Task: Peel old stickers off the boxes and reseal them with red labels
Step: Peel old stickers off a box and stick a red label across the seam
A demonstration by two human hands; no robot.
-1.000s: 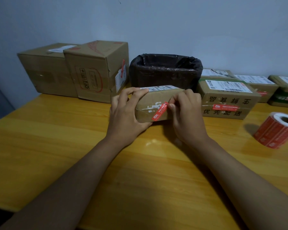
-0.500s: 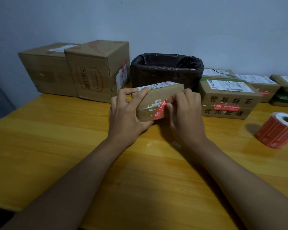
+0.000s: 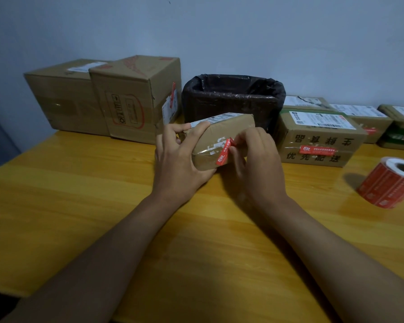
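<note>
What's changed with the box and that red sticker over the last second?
The small box has been tipped up in the left hand. The right hand now pinches the upper end of the red sticker, lifted off the cardboard. The label roll, bin and other boxes stayed put.

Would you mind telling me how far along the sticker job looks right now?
Done: the printed box already wears a flat red label. In hand: the left hand grips the small box while the right hand pinches its red sticker. Left: relabelling it from the label roll.
</note>
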